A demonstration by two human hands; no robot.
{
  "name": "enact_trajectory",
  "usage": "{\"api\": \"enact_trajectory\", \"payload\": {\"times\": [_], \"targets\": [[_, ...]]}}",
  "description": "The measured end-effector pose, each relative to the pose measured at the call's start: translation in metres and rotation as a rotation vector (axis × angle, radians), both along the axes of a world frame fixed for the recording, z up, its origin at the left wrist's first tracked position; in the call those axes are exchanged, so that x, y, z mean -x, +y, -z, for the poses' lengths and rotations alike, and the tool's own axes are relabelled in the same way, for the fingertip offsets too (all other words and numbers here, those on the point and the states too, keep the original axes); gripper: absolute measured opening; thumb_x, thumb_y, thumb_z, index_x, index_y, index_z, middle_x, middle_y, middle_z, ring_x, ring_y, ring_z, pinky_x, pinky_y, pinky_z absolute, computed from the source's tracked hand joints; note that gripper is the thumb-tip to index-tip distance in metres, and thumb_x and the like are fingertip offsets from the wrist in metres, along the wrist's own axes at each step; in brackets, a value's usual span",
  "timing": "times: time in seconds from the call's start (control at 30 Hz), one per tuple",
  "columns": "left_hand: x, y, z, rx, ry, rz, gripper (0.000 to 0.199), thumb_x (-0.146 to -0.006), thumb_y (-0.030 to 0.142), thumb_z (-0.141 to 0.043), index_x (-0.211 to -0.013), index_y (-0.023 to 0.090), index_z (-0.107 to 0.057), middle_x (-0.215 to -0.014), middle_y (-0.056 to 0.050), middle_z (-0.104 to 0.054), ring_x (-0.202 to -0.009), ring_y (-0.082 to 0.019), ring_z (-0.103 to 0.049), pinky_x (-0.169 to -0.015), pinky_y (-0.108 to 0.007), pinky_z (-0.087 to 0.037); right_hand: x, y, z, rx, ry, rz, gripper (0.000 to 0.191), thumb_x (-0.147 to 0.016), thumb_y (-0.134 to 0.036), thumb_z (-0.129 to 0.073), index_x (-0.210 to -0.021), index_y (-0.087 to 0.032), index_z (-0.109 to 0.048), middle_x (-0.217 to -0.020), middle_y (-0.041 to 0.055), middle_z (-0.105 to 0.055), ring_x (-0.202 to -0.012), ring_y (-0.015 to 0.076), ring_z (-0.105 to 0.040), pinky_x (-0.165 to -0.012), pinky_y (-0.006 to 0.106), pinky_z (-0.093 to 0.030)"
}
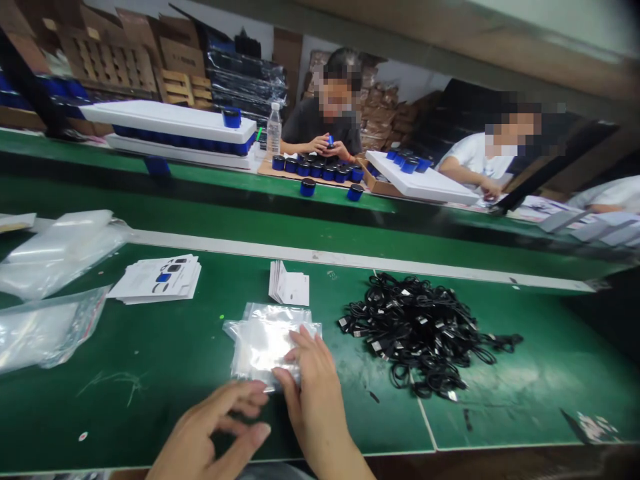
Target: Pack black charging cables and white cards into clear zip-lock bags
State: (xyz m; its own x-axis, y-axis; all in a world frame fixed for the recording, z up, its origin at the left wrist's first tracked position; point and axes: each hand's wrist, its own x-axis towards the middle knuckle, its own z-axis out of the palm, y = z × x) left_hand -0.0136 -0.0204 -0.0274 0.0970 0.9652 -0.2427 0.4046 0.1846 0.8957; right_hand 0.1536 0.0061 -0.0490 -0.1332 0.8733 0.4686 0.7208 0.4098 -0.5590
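Note:
A small stack of clear plastic bags (260,340) lies on the green table in front of me. The fingers of my right hand (317,387) are spread over the stack's right side and touch it. My left hand (220,427) hovers at the near left edge of the bags, fingers apart and curved, holding nothing. Behind the bags stands a little pile of folded white cards (293,288). Printed leaflets (160,279) are stacked to the left. On the right is a heap of black cables (420,327) with metal plugs.
Large plastic bags (45,327) lie at the far left. A pale strip (250,250) crosses the table. Beyond it, blue-black round items (320,170), a bottle (274,130) and white foam trays (170,120) sit near a person in dark clothing. Other people sit farther right.

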Motion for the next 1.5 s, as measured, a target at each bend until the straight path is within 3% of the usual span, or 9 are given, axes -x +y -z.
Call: {"api": "enact_trajectory", "payload": {"times": [0.1, 0.27, 0.4, 0.53, 0.77, 0.93, 1.07, 1.23, 1.5], "targets": [[-0.004, 0.033, -0.001, -0.423, 0.494, -0.008, 0.049, -0.074, 0.058, -0.059, -0.107, 0.021, -0.063, -0.109, -0.011, -0.064, -0.101, -0.030, -0.057, -0.089, -0.042, -0.044, -0.012, -0.006, 0.005, 0.046, -0.044, 0.035, 0.050, -0.077, -0.015, -0.068, -0.121, -0.014, -0.045, -0.126, 0.0196, -0.057, -0.121, 0.0348, -0.050, -0.097, 0.059, -0.043], [0.007, 0.076, 0.008, -0.468, 0.768, 0.042, 0.051, -0.070, 0.048, -0.068, -0.107, 0.013, -0.063, -0.088, -0.011, -0.067, -0.085, -0.032, -0.058, -0.073, -0.041, -0.043, -0.013, -0.007, 0.016, 0.199, -0.068, 0.061, 0.085, -0.064, -0.004, -0.076, -0.136, -0.011, -0.032, -0.135, 0.0216, -0.050, -0.122, 0.0352, -0.050, -0.097, 0.051, -0.047], [0.016, 0.088, 0.004, -0.477, 0.690, 0.029, 0.023, -0.080, 0.042, -0.057, -0.075, 0.022, -0.068, -0.076, -0.003, -0.067, -0.076, -0.025, -0.061, -0.071, -0.036, -0.041, -0.005, 0.001, 0.017, 0.232, -0.056, 0.104, 0.082, -0.067, -0.007, -0.075, -0.137, -0.008, -0.034, -0.136, 0.0229, -0.048, -0.124, 0.0359, -0.047, -0.100, 0.049, -0.045], [0.022, 0.084, -0.004, -0.488, 0.576, -0.102, 0.031, -0.083, 0.046, -0.048, -0.084, 0.023, -0.070, -0.094, -0.003, -0.072, -0.089, -0.024, -0.064, -0.080, -0.035, -0.044, -0.005, 0.006, 0.014, 0.290, -0.017, 0.099, 0.076, -0.071, -0.010, -0.073, -0.137, -0.006, -0.036, -0.137, 0.0241, -0.046, -0.127, 0.0379, -0.043, -0.101, 0.053, -0.041], [0.021, 0.069, -0.019, -0.317, 0.329, -0.255, 0.035, -0.077, 0.054, -0.050, -0.082, 0.022, -0.064, -0.066, 0.002, -0.075, -0.059, -0.015, -0.072, -0.060, -0.021, -0.056, -0.009, 0.005, -0.005, 0.383, 0.509, 0.041, 0.052, -0.086, -0.026, -0.055, -0.135, -0.016, -0.041, -0.134, 0.0147, -0.050, -0.119, 0.0271, -0.051, -0.100, 0.044, -0.043], [0.020, 0.066, -0.020, -0.127, 0.154, -0.263, 0.039, -0.073, 0.056, -0.054, -0.083, 0.020, -0.062, -0.069, -0.003, -0.075, -0.062, -0.019, -0.072, -0.063, -0.026, -0.059, -0.005, 0.013, -0.023, 0.507, 0.757, -0.035, 0.019, -0.085, -0.027, -0.052, -0.080, -0.016, -0.067, -0.079, 0.0052, -0.065, -0.075, 0.0180, -0.061, -0.068, 0.028, -0.049], [0.017, 0.053, -0.016, -0.386, 0.359, -0.390, 0.043, -0.072, 0.054, -0.059, -0.099, 0.021, -0.058, -0.102, -0.010, -0.069, -0.087, -0.024, -0.069, -0.081, -0.037, -0.055, -0.003, 0.012, -0.028, 0.510, 0.697, 0.002, 0.021, -0.081, -0.025, -0.054, -0.064, -0.016, -0.062, -0.064, 0.0006, -0.056, -0.061, 0.0137, -0.052, -0.058, 0.024, -0.041], [0.002, 0.035, -0.013, -0.082, 0.154, -0.081, 0.041, -0.073, 0.057, -0.059, -0.098, 0.025, -0.065, -0.091, -0.002, -0.076, -0.079, -0.018, -0.073, -0.071, -0.022, -0.057, 0.005, 0.006, -0.028, 0.592, 0.616, 0.008, 0.015, -0.077, -0.023, -0.061, -0.063, -0.016, -0.062, -0.063, -0.0014, -0.055, -0.053, 0.0107, -0.046, -0.053, 0.022, -0.036], [-0.003, 0.037, -0.015, 0.112, -0.054, -0.044, 0.040, -0.072, 0.054, -0.062, -0.091, 0.020, -0.072, -0.090, -0.002, -0.078, -0.083, -0.020, -0.073, -0.071, -0.017, -0.057, 0.009, 0.004, -0.028, 0.613, 0.528, -0.096, 0.011, -0.079, -0.017, -0.064, -0.068, -0.017, -0.064, -0.065, -0.0032, -0.054, -0.059, 0.0104, -0.049, -0.056, 0.020, -0.037]]}}
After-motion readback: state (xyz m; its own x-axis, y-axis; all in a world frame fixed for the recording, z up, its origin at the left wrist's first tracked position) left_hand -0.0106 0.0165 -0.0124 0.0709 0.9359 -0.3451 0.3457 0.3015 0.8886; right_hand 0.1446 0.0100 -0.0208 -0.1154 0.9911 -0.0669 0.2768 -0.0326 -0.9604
